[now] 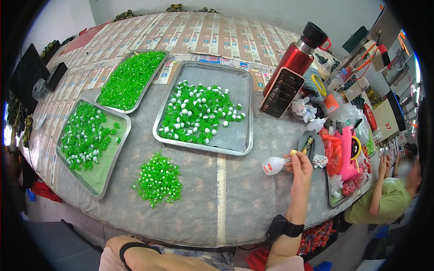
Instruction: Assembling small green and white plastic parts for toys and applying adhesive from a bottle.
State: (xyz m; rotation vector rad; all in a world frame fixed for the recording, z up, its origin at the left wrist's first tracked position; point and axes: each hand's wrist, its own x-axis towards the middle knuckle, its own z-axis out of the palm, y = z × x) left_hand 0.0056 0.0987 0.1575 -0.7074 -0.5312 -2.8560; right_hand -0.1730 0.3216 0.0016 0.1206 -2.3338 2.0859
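Note:
At the right of the grey-covered table, my right hand (pixel 299 168) is closed, with fingertips at the narrow neck of a small white squeeze bottle (pixel 272 166) with a red label. A small pale-yellow piece (pixel 293 152) shows at the tips of the thumb and finger. The bottle lies tilted, its body pointing left. My left hand does not show; bare skin with a black band is at the lower edge. Nearest on the left is a loose pile of small green pieces with white bits (pixel 159 179).
A metal tray (pixel 248 135) holds green pieces with white balls; two more trays (pixel 123 141) (pixel 159 74) stand left. A red flask (pixel 289 58) has a phone (pixel 282 92) leaning on it. Clutter surrounds a pink container (pixel 347 156). Another person (pixel 384 196) sits at right.

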